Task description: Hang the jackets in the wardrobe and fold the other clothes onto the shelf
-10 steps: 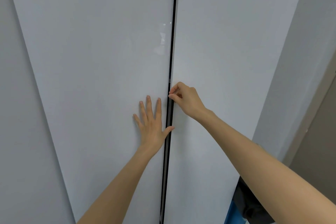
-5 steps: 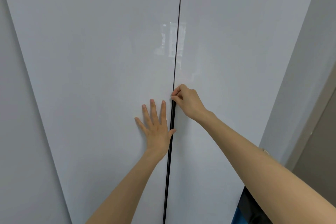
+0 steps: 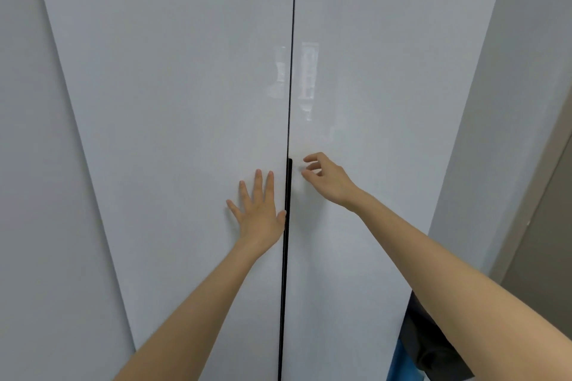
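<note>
- We're pressing our L hand (image 3: 258, 213) flat on the left door (image 3: 173, 102) of the wardrobe (image 3: 216, 25). Fingers are straight & spread, w/ the thumb tip lying right at the dark grip strip (image 3: 289, 182) on the centre seam.
- Our R hand (image 3: 329, 181) is hovering just beside that strip, in front of the right door (image 3: 387, 102). Its fingers are loosely curled, thumb & forefinger apart, holding nothing (can't tell whether any tip is touching the panel).
- Both doors are sitting closed w/ only a thin black line between them, so the rail & shelf inside are hidden.
- No jackets or other clothes are showing in either hand. Something dark, prob. fabric (image 3: 433, 346), is hanging at the bottom-right corner behind our R forearm, next to sth blue (image 3: 397, 362). It's too cut off to name.
- Step in hand, as we're reading it: handling the doors, not the clothes. Whether we're opening up or shutting up, this view isn't telling us.
- Next move, if opening: hooking R fingertips into the strip & pulling that door outward, while lifting the L palm off so it isn't pinning its own door. If shutting, both hands just need lifting away.
</note>
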Motion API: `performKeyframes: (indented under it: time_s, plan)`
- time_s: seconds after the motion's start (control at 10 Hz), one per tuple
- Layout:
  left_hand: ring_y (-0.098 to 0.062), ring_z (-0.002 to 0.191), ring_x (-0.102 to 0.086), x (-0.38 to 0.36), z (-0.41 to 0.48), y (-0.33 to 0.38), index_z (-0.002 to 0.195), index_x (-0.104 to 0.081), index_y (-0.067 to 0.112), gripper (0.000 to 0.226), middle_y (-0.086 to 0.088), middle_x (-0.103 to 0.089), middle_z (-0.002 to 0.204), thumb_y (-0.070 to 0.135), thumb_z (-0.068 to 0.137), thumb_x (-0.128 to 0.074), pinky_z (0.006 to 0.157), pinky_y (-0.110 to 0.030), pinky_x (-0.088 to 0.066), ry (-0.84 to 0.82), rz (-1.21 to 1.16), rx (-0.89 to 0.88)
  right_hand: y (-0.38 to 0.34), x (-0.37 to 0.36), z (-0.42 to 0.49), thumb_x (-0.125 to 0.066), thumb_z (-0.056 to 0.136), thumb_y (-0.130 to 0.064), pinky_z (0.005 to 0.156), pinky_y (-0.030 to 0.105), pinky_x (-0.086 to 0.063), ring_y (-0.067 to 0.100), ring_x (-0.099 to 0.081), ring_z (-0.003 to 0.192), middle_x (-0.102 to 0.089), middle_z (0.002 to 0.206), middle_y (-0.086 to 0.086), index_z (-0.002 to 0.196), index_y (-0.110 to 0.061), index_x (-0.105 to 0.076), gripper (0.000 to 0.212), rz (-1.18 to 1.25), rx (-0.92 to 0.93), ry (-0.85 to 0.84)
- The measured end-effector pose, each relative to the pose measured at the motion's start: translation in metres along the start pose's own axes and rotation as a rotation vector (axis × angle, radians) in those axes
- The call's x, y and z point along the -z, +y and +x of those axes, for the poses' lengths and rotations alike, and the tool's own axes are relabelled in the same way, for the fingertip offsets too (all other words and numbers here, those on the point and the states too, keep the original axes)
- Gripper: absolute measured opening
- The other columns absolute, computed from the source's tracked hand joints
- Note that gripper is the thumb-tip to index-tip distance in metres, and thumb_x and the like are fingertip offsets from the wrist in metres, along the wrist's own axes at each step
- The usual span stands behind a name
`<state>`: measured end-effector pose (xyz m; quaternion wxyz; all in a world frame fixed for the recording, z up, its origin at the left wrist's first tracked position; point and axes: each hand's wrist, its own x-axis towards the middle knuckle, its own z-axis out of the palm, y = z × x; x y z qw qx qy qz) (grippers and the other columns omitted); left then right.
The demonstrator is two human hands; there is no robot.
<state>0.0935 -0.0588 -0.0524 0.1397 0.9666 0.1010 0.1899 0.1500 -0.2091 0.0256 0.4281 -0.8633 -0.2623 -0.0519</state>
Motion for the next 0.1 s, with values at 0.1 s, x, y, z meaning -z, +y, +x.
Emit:
performKeyframes:
  time_s: [0.1]
  plan:
    - [-0.037,0.147,0.007,0.0222,-0.0171,0.0085,0.151,0.017,0.031,0.075,0.002,0.017,0.161,0.039,0.101,-0.039,0.113,-0.063,-0.003,-0.003,-0.030,0.030,0.0032,0.0204,-0.0264,-0.048,0.099,-0.033,0.084,0.027,-0.038,0.013,-0.048,0.106,-0.052,0.131,0.000,0.134,-0.019,-0.046,0.038,-0.039,-0.009,0.043]
